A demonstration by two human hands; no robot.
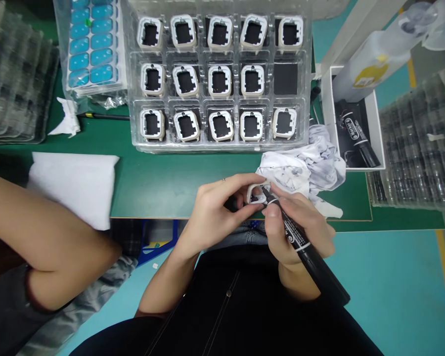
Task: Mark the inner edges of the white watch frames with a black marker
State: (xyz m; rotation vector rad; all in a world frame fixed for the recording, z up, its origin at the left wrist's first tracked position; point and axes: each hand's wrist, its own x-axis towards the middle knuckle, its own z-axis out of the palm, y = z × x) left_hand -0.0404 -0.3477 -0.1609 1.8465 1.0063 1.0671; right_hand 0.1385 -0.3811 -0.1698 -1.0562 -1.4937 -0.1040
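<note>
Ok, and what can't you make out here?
All in the head view:
Tip of the marker: too small to tell exactly what it touches.
Its fine print: too small.
Some left hand fingers: hidden by its thumb and the white frame.
Neighbour's arm: hand cut off at left edge.

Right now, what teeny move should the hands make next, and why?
I'd probably steady the white frame with the left hand and slide the black marker gently along its edge: the right hand seems to have the tip right by it.
</note>
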